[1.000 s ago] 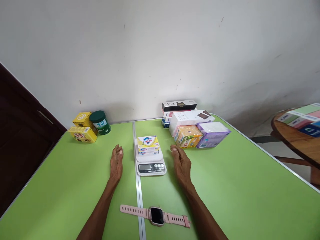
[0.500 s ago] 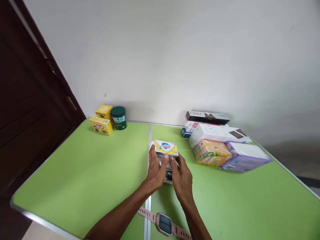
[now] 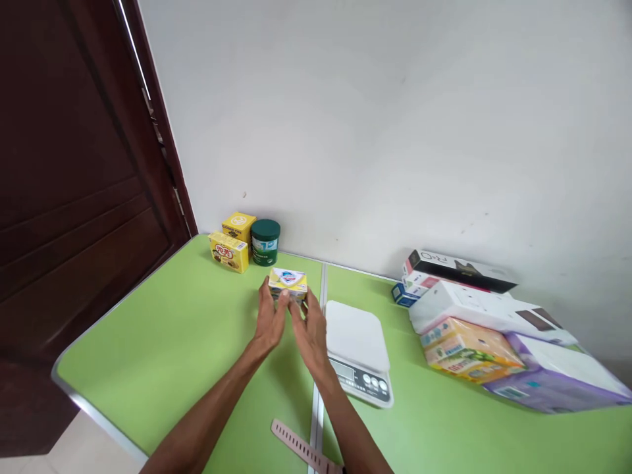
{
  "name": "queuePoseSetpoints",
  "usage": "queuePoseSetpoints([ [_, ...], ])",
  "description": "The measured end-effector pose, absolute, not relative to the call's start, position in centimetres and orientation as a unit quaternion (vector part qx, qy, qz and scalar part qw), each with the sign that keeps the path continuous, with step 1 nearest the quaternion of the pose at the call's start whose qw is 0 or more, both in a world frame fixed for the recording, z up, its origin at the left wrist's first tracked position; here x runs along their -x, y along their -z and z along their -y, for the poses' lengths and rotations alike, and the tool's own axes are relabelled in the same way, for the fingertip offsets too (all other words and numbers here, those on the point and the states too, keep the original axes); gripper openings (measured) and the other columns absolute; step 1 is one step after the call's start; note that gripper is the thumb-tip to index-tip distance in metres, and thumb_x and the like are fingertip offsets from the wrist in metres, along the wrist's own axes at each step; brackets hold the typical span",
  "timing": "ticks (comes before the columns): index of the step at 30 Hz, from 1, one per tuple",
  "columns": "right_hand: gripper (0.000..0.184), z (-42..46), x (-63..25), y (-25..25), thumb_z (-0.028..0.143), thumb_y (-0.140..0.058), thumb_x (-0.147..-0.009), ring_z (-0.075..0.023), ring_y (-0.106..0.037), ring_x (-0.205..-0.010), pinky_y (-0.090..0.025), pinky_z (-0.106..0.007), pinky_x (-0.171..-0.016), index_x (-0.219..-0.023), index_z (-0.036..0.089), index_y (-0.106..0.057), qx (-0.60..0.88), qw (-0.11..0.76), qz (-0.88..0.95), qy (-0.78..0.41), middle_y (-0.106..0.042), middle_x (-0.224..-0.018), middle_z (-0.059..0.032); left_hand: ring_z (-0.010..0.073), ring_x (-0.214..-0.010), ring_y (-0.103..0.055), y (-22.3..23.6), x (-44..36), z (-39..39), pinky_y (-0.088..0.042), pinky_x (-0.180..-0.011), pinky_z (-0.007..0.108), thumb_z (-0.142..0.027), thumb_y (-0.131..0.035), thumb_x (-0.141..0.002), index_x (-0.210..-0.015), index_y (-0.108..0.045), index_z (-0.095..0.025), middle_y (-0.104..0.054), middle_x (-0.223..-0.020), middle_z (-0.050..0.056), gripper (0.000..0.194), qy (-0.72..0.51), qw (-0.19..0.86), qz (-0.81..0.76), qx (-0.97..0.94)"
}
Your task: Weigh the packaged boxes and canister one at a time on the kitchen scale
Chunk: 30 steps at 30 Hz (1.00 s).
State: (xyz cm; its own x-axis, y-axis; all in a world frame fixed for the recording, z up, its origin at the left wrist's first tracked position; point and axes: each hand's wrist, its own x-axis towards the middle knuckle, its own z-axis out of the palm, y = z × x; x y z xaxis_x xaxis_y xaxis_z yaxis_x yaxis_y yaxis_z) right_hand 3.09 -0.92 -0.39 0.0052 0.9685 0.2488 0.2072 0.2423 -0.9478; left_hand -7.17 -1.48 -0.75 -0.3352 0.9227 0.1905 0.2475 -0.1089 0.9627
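Between my left hand (image 3: 270, 320) and my right hand (image 3: 310, 327) is a yellow and white soap box (image 3: 288, 278), printed with a blue and red shield. Both hands grip its near side and ends, thumbs close together at the front. The box is over the green table, left of the metal seam. To the right of my right hand lies a white kitchen scale (image 3: 358, 336), its platform bare. A pink watch strap (image 3: 301, 444) lies near the front, partly hidden behind my right forearm.
At the back left stand two yellow boxes (image 3: 228, 253) and a green-lidded tub (image 3: 265, 242). On the right are a long black and white box (image 3: 461, 268), a white box (image 3: 488, 309), an orange tissue pack (image 3: 469, 349) and a purple pack (image 3: 563, 382). A wall rises behind the table (image 3: 172, 355).
Both hands have carried the soap box off the scale to the left, toward the yellow boxes and the tub. The scale is uncovered. The view has turned left.
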Motion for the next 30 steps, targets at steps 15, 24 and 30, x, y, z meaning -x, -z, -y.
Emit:
queuePoseSetpoints([
  [15,0.072,-8.4,3.9,8.6,0.044,-0.048,-0.096,-0.0341,-0.049,-0.146,-0.038,-0.055,-0.124,-0.161,0.016,-0.037,0.48,0.478,0.66,-0.324,-0.051,-0.157,-0.0189,0.0285,-0.163,-0.026,7.4,13.9,-8.3,-0.023,-0.132,0.049,-0.055,-0.042,-0.102,-0.161,-0.028,-0.017,-0.035,-0.169,0.021,0.071,-0.543,0.219,-0.668,-0.459],
  [24,0.072,-8.7,4.4,7.9,0.036,-0.047,-0.095,-0.0325,-0.041,-0.154,-0.029,-0.053,-0.13,-0.162,0.013,-0.035,0.467,0.472,0.648,-0.373,-0.044,-0.165,-0.0178,0.0305,-0.163,-0.026,8.2,14.3,-9.1,-0.02,-0.133,0.05,-0.046,-0.046,-0.101,-0.161,-0.02,-0.013,-0.028,-0.171,0.025,0.074,-0.554,0.17,-0.682,-0.446],
  [30,0.075,-7.8,4.4,7.4,0.035,-0.049,-0.096,-0.034,-0.031,-0.159,-0.022,-0.056,-0.133,-0.166,0.014,-0.029,0.472,0.458,0.638,-0.4,-0.037,-0.17,-0.0168,0.0318,-0.152,-0.044,7.7,14.5,-8.4,-0.034,-0.127,0.048,-0.048,-0.058,-0.097,-0.154,-0.032,-0.016,-0.043,-0.157,0.025,0.071,-0.584,0.128,-0.68,-0.424],
])
